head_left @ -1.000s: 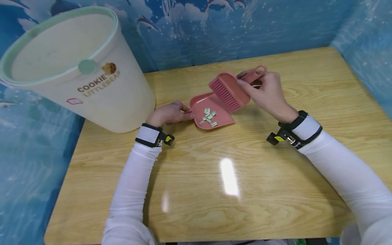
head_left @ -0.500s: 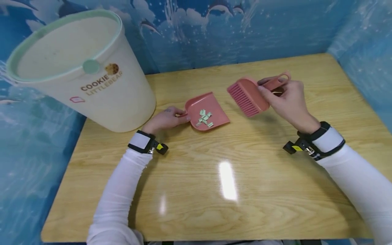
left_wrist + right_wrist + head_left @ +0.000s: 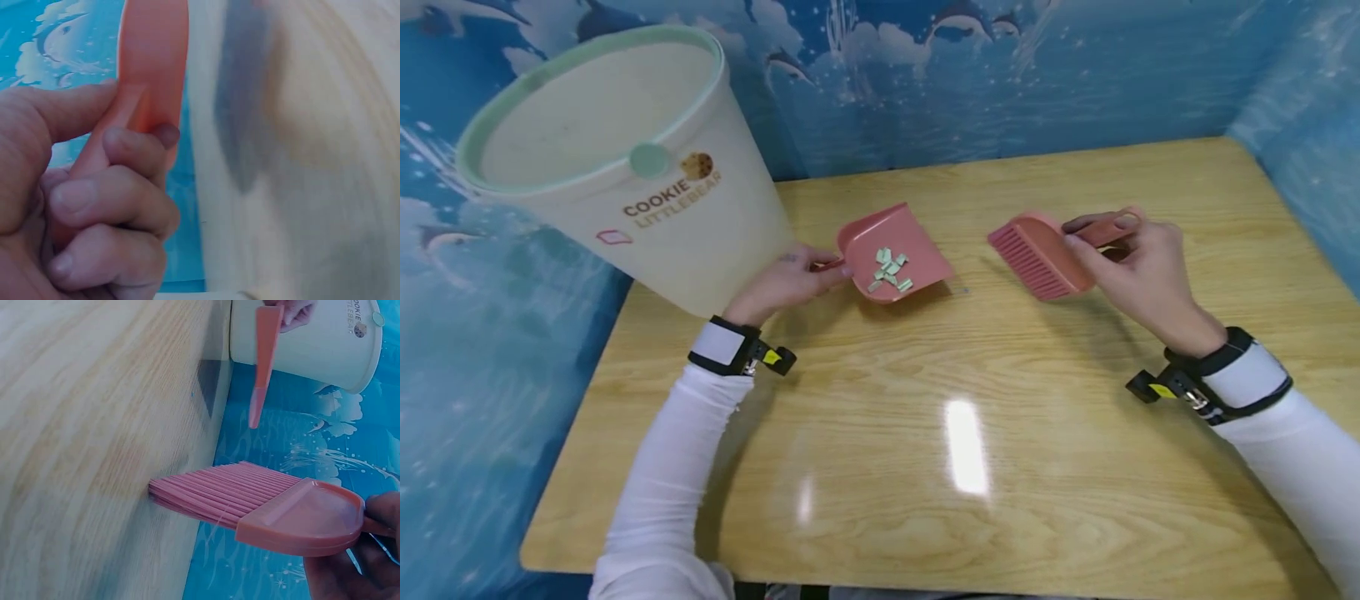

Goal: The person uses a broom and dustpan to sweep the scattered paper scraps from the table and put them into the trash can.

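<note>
In the head view my left hand (image 3: pixel 784 282) grips the handle of a pink dustpan (image 3: pixel 920 250). Several small pale green pieces (image 3: pixel 891 268) lie in the pan, near its handle end. The left wrist view shows fingers (image 3: pixel 119 200) curled round that handle. A gap and a shadow under the dustpan (image 3: pixel 266 350) in the right wrist view show it raised above the table. Farther right, my right hand (image 3: pixel 1150 271) holds a pink hand brush (image 3: pixel 1051 254) by its looped handle. Its bristles (image 3: pixel 212 490) point left and down, apart from the dustpan.
A tall cream bin (image 3: pixel 715 242) with a mint green rim stands at the left back of the wooden table (image 3: pixel 880 400), right beside my left hand. Blue sea-patterned walls (image 3: pixel 1075 83) border the table at the back and sides.
The brush has moved right, away from over the dustpan. The dustpan has come up off the table with the green pieces in it and shifted toward the bin.
</note>
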